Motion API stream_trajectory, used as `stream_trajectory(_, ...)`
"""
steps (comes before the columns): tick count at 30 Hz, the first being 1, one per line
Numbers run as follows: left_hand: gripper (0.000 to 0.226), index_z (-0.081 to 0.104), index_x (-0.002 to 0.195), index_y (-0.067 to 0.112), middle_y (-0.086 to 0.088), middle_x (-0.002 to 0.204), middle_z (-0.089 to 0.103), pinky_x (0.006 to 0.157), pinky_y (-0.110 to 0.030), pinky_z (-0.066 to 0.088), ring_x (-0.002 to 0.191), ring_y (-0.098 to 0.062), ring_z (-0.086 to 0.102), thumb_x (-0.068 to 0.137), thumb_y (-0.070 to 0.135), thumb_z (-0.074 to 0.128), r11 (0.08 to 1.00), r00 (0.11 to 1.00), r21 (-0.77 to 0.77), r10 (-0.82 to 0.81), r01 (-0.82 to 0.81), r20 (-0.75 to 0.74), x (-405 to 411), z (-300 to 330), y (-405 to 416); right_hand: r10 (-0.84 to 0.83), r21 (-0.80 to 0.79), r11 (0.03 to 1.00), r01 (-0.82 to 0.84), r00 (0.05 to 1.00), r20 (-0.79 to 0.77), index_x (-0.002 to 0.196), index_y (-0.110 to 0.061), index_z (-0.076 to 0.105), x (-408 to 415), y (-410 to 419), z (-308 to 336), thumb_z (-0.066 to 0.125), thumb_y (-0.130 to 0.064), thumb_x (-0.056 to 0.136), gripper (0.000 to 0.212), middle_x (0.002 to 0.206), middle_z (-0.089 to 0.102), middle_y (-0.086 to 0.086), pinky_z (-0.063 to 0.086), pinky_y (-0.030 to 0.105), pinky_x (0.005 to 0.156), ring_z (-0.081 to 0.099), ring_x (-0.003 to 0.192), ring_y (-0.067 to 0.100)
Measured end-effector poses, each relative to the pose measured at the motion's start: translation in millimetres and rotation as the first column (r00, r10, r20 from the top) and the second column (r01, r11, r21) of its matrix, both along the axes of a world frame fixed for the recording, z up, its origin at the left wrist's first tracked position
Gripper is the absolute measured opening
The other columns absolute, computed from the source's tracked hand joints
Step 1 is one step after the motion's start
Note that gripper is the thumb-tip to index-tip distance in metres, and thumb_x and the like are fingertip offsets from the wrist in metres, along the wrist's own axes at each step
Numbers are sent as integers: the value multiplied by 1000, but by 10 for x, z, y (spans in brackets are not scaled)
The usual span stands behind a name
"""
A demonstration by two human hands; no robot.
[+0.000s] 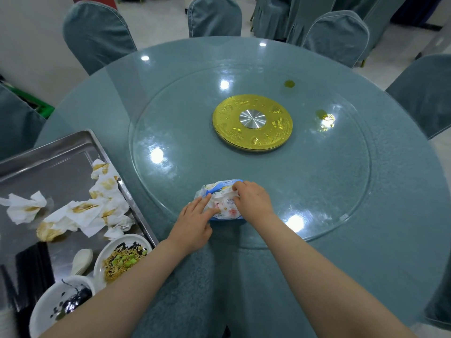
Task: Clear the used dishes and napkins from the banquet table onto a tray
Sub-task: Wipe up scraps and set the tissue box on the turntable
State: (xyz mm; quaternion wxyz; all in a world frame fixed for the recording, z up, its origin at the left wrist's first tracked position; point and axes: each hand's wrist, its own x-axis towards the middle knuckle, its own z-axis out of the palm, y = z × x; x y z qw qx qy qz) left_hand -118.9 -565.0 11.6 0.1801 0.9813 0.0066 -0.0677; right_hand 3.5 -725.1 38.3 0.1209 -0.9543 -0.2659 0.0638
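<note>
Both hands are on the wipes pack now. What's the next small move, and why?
Probably pull a wipe out: the right hand pinches at the wipes pack opening while the left hand steadies it, and yellow spills remain on the glass turntable.

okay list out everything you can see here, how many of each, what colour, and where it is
wipes pack: one, white and blue with a floral print, on the near edge of the glass turntable
glass turntable: one, clear, centre of the table
gold disc: one, gold with a silver hub, middle of the turntable
yellowish spills: two, far right of the turntable
table: one, round, teal cloth
tray: one, steel, near left table edge
used napkins: several, white with brown stains, on the tray
plate of leftovers: one, white, near end of tray
bowl: one, white with dark marks, near corner of tray
spoon: one, white, beside the plate
chairs: at least six, teal covers, around the table
left hand: fingers flat on the pack
right hand: pinching the pack's top
</note>
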Motion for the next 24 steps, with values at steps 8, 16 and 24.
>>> stream_trajectory(8,59,54,134,26,-7,157,27,114,-44,24,143,-31,27,76,22,43,1000,1000,-9,11,-10,20,0,-29,28,-78,175,980,89,994,-72,95,-14,65,9,21,-45,53,-22,92,15,100,56,3,45,33,78,51,98,23)
stream_trajectory(16,58,39,145,32,0,162,7,119,-38,11,149,-22,8,89,20,48,1000,1000,6,-5,5,-17,31,-29,34,-174,640,620,455,875,-453,82,-14,61,11,-178,451,60,-13,83,1,80,62,-5,43,23,66,54,74,10)
stream_trajectory(24,62,45,140,30,-1,161,16,117,-40,16,147,-25,15,78,25,39,1000,1000,-29,-10,10,8,15,-43,61,60,676,609,415,825,-561,85,-15,58,-133,-508,768,60,-7,90,10,67,55,2,34,25,58,45,64,13)
